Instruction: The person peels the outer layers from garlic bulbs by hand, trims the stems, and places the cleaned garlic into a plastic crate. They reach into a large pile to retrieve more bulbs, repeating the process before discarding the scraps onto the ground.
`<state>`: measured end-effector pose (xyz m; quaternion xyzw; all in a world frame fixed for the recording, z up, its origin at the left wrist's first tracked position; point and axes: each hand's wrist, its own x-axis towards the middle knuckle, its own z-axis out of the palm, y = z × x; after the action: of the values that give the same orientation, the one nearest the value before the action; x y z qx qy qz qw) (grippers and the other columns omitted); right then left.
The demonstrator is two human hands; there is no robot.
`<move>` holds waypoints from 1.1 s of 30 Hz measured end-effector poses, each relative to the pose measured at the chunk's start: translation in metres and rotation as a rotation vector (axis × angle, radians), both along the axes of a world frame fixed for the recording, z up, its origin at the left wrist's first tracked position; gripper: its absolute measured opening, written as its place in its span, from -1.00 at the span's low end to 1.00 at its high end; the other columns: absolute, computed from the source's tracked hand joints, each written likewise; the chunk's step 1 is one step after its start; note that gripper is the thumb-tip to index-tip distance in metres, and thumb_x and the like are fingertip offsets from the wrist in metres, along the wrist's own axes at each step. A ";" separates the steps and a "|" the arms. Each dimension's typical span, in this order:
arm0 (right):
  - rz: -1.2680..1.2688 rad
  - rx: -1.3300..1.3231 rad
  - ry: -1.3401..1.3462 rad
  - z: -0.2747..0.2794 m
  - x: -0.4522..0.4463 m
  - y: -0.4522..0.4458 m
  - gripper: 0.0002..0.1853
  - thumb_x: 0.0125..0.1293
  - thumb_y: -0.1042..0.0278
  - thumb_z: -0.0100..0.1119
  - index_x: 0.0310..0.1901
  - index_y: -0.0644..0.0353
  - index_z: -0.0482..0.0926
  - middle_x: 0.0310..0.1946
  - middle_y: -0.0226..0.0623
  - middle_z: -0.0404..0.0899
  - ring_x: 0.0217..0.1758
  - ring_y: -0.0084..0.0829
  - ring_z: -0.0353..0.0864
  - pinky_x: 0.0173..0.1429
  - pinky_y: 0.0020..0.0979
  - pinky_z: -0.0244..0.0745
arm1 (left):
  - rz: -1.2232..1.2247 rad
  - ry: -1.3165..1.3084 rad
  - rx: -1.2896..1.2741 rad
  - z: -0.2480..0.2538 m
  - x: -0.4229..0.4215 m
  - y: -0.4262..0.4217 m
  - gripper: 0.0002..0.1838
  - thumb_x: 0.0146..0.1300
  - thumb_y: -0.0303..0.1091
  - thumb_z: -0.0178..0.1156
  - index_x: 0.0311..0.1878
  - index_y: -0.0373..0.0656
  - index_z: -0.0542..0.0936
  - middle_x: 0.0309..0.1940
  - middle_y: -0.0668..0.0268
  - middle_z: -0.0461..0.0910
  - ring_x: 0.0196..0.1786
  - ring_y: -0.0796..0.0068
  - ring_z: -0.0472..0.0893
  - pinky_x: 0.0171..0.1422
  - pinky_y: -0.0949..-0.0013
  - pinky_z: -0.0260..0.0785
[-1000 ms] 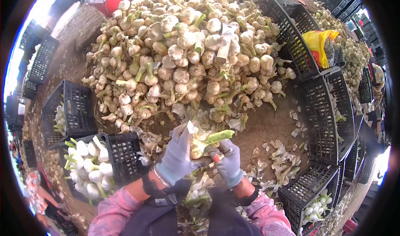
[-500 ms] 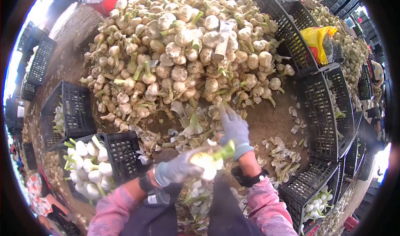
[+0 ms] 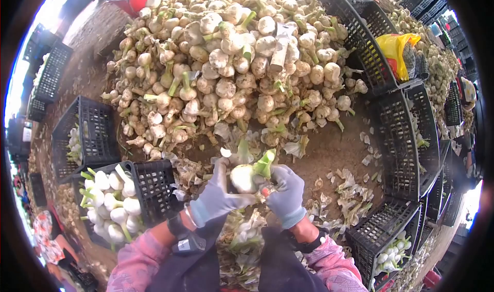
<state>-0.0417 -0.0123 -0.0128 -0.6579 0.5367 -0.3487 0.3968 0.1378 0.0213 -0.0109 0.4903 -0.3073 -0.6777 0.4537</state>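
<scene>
My left hand (image 3: pixel 218 194), in a grey glove, is closed around the side of a white garlic bulb (image 3: pixel 242 178) with a short green stem (image 3: pixel 265 163). At the bulb's right side is my gloved right hand (image 3: pixel 286 191). Its fingers are curled and pinch at the bulb, with a reddish thumb tip showing near the bulb's underside. Exactly what lies between those fingertips is hidden. Loose garlic skins (image 3: pixel 244 150) lie on the ground just beyond both hands, below the large pile of unpeeled garlic (image 3: pixel 221 88).
A flat-bladed tool (image 3: pixel 280 47) rests on the pile. At left stands a black crate (image 3: pixel 154 186) with clean white bulbs (image 3: pixel 117 215). More black crates (image 3: pixel 399 140) line the right side, where a yellow bag (image 3: pixel 396 52) hangs. A person (image 3: pixel 49 240) is at far left.
My right hand has come back from its outstretched position near the pile and closed in on the garlic bulb. My left hand has raised the bulb forward and turned it.
</scene>
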 end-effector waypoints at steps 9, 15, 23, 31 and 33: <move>0.016 0.864 -0.844 0.017 -0.005 0.003 -0.86 0.31 0.41 0.31 -0.18 0.29 0.70 -0.33 -0.53 0.63 -0.30 -0.72 0.51 -0.18 -0.57 0.42 | -0.145 0.171 0.084 0.004 0.026 -0.014 -0.26 0.06 -0.33 0.52 0.27 -0.20 0.35 0.10 0.34 0.49 0.12 0.58 0.50 0.23 0.44 0.41; 0.133 0.650 -0.517 0.009 -0.005 0.008 -0.78 0.33 0.33 0.32 -0.09 0.28 0.70 -0.26 -0.49 0.65 -0.25 -0.67 0.54 -0.12 -0.56 0.45 | -0.249 -0.776 -0.551 0.014 0.025 -0.017 -0.55 -0.03 -0.37 0.54 -0.08 -0.31 0.59 -0.06 0.13 0.59 0.00 0.21 0.61 0.10 0.28 0.45; 0.017 0.982 -1.464 -0.018 -0.006 0.034 -0.53 0.23 0.31 0.27 0.17 0.21 0.51 0.11 -0.29 0.60 0.22 -0.31 0.56 0.37 -0.17 0.40 | -0.038 0.162 -0.143 0.006 0.025 -0.003 -0.70 0.28 -0.49 0.34 0.06 -0.30 0.58 0.00 0.29 0.64 0.01 0.56 0.62 0.12 0.43 0.48; -0.043 1.014 -1.516 -0.016 -0.011 0.039 -0.47 0.16 0.21 0.24 0.17 0.19 0.53 0.12 -0.22 0.61 0.23 -0.24 0.55 0.43 -0.16 0.31 | 0.157 0.450 -0.094 0.009 0.019 -0.005 -0.69 0.29 -0.19 0.33 -0.14 -0.29 0.66 -0.08 0.07 0.64 0.11 0.15 0.60 0.22 0.12 0.47; -0.305 1.062 -1.355 -0.010 -0.019 0.036 -0.47 0.11 0.14 0.23 0.10 0.26 0.59 0.07 -0.18 0.65 0.14 -0.22 0.61 0.37 -0.11 0.37 | 0.284 0.608 0.004 0.021 0.033 -0.012 -0.65 0.43 -0.12 0.13 -0.11 -0.26 0.66 -0.04 0.06 0.67 0.15 0.04 0.62 0.41 0.00 0.36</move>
<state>-0.0611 0.0234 -0.0231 0.0421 0.3590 -0.4180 0.8334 0.1705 0.0092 0.0100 0.3044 -0.0854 -0.7235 0.6136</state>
